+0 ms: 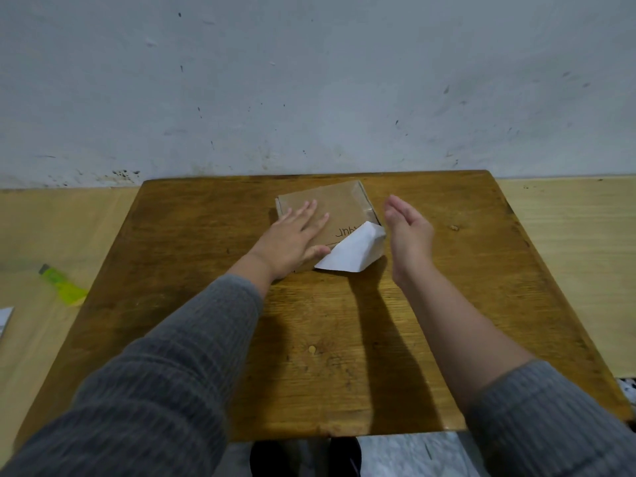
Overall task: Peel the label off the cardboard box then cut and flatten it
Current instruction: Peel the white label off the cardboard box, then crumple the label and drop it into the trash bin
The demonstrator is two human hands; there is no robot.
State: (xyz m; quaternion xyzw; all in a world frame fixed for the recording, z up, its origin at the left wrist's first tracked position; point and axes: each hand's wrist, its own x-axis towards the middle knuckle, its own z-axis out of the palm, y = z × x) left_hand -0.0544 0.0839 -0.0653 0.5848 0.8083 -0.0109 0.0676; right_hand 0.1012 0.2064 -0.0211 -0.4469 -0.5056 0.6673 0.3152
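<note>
Because the left hand [292, 235] lies flat with its fingers spread on top of the cardboard box [327, 215], the small brown box at the far middle of the wooden table [206, 304] should stay still; it looks light and stiff and could slide easily. The white label [351, 251] at its near right corner is partly peeled up, thin and easy to tear, so its loose flap looks like the best place to pinch. The right hand [407, 232] hangs just right of it, fingers straight and together, holding nothing.
</note>
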